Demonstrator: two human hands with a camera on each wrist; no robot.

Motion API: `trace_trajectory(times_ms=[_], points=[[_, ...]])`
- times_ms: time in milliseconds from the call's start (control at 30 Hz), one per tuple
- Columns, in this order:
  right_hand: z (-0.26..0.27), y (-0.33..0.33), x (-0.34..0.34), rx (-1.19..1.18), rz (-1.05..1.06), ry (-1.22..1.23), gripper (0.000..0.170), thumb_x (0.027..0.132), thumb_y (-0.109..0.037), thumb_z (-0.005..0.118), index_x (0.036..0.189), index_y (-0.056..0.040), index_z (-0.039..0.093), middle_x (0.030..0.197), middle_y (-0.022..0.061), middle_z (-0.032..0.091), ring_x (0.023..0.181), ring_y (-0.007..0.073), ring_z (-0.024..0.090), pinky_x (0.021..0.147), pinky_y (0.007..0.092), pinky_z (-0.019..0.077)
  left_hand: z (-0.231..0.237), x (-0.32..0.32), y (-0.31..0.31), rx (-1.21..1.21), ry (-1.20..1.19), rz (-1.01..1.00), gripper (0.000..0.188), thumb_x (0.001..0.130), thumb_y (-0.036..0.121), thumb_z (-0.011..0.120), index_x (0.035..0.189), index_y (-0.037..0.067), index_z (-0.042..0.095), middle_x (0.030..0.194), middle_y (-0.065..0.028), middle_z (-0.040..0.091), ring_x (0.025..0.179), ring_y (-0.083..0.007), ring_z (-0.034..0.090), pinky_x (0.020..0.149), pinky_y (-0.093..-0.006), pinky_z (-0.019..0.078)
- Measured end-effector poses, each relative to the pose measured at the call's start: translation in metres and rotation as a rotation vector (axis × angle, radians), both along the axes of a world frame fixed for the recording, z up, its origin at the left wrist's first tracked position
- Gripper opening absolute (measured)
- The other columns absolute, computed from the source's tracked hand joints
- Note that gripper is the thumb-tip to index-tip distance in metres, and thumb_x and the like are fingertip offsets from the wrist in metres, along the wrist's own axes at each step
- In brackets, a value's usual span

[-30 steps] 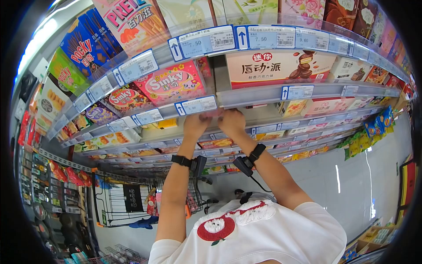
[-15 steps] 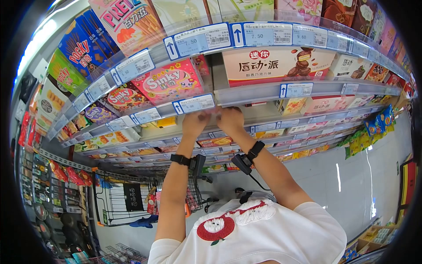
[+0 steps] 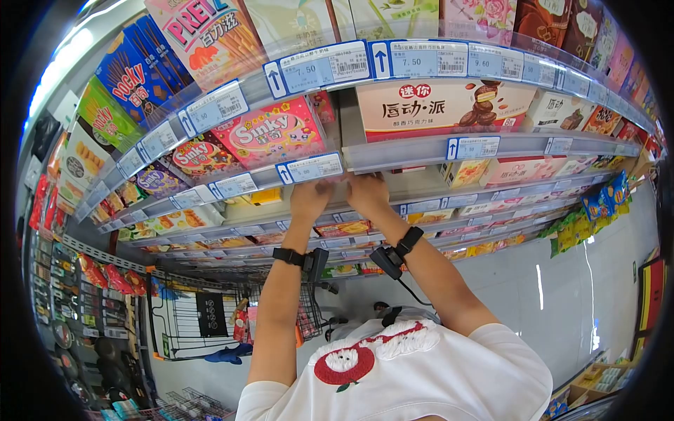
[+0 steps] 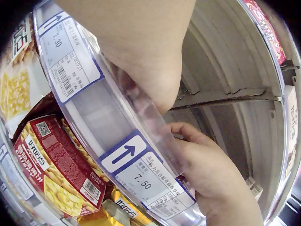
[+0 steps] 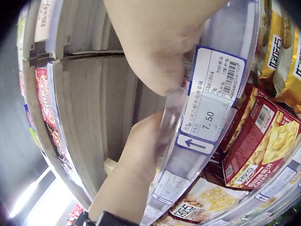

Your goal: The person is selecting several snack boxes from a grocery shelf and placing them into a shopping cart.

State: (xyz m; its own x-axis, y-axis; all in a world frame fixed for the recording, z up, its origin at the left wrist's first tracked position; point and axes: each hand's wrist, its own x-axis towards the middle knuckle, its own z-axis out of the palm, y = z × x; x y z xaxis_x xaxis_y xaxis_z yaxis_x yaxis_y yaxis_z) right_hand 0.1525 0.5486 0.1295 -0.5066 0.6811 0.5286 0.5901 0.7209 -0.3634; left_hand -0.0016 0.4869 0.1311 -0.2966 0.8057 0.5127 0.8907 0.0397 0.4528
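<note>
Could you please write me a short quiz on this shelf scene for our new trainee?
1. True or false: the left hand and the right hand are both at the clear price-tag strip on a shelf edge.
2. Which price is on the large tag in the right wrist view? A) 9.60 B) 7.50 C) 12.00
3. Fill in the blank: in the head view, the pink Sinky box stands to the ____ of the white box with chocolate pies pictured on it.

Key: 1 true; 2 B; 3 left.
</note>
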Motion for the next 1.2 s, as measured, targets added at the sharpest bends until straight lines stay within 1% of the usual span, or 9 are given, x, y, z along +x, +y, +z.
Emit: trace_trajectory(times_ms=[133,233,333,533,733,833,1033,1133,1200], points=[[-0.001,0.0,0.0,0.015,-0.002,-0.037,0.026,0.072,-0.016,0.053,0.098,-0.0181,0.057,0.075,0.0105,0.063,0.078,0.0284,0.061,0.079,0.0453,0.0422,0.01,0.006,-0.004,-0.05,-0.069,0.022,0.014,0.069,0.022,0.065,0.073,0.008,0.064,0.072,-0.0093,0.064,0.071,-0.0263,0.061,0.067,-0.0348,0.0472],[-0.003,0.001,-0.001,0.05,-0.009,-0.037,0.028,0.072,-0.016,0.053,0.1,-0.0167,0.056,0.076,0.0123,0.063,0.078,0.0301,0.061,0.079,0.046,0.0422,0.008,0.006,-0.005,-0.038,0.009,0.068,0.016,0.069,0.023,0.063,0.074,0.009,0.065,0.074,-0.0103,0.064,0.073,-0.028,0.061,0.068,-0.0365,0.0471],[-0.003,0.001,-0.001,0.06,-0.003,-0.037,0.028,0.072,-0.015,0.053,0.1,-0.0153,0.056,0.076,0.0132,0.063,0.078,0.0309,0.061,0.078,0.0461,0.0424,0.009,0.006,-0.005,-0.061,-0.054,0.08,0.017,0.069,0.025,0.062,0.076,0.01,0.065,0.075,-0.0113,0.064,0.076,-0.0296,0.061,0.07,-0.0381,0.047],[0.001,-0.002,0.001,0.073,0.014,0.012,0.026,0.071,-0.014,0.053,0.097,-0.0159,0.059,0.073,0.0117,0.062,0.076,0.0294,0.06,0.077,0.044,0.0431,0.008,0.004,-0.005,-0.108,-0.053,0.114,0.017,0.07,0.024,0.061,0.079,0.011,0.065,0.077,-0.0114,0.064,0.079,-0.0293,0.061,0.071,-0.0378,0.0469],[0.0,-0.003,0.004,0.079,0.042,0.084,0.034,0.069,-0.011,0.053,0.102,-0.0191,0.06,0.071,0.0089,0.061,0.074,0.0279,0.06,0.078,0.0421,0.0428,0.004,0.001,-0.005,-0.129,-0.012,0.073,0.016,0.069,0.022,0.06,0.08,0.011,0.064,0.081,-0.0107,0.065,0.08,-0.0295,0.06,0.071,-0.0375,0.047],[0.004,-0.006,0.005,0.026,0.025,0.047,0.036,0.069,-0.011,0.052,0.103,-0.0203,0.06,0.073,0.0086,0.062,0.076,0.0275,0.06,0.081,0.0424,0.0422,0.006,0.003,-0.005,-0.1,0.026,0.089,0.017,0.07,0.023,0.06,0.08,0.01,0.064,0.081,-0.0109,0.065,0.08,-0.0295,0.06,0.071,-0.0377,0.0468],[0.0,-0.005,0.003,-0.009,0.058,0.094,0.035,0.07,-0.01,0.051,0.103,-0.0202,0.06,0.077,0.0087,0.064,0.079,0.0282,0.06,0.086,0.0434,0.0406,0.012,0.008,-0.007,-0.077,0.002,0.089,0.017,0.072,0.022,0.059,0.08,0.009,0.064,0.08,-0.0117,0.065,0.078,-0.0298,0.062,0.071,-0.0386,0.0476],[0.001,-0.006,0.003,0.081,0.03,0.116,0.032,0.072,-0.012,0.05,0.1,-0.0195,0.062,0.076,0.01,0.064,0.077,0.0293,0.06,0.082,0.0427,0.0432,0.011,0.008,-0.009,-0.064,0.038,0.105,0.018,0.073,0.022,0.058,0.081,0.008,0.064,0.08,-0.0126,0.065,0.076,-0.0308,0.062,0.07,-0.0392,0.0481],[0.005,-0.007,0.002,-0.031,-0.014,0.063,0.027,0.072,-0.013,0.053,0.096,-0.016,0.063,0.081,0.0099,0.064,0.082,0.0282,0.06,0.084,0.0427,0.0419,0.008,0.002,-0.007,-0.054,0.005,0.064,0.018,0.074,0.022,0.058,0.083,0.007,0.064,0.08,-0.0133,0.065,0.076,-0.0314,0.062,0.07,-0.039,0.0482]])
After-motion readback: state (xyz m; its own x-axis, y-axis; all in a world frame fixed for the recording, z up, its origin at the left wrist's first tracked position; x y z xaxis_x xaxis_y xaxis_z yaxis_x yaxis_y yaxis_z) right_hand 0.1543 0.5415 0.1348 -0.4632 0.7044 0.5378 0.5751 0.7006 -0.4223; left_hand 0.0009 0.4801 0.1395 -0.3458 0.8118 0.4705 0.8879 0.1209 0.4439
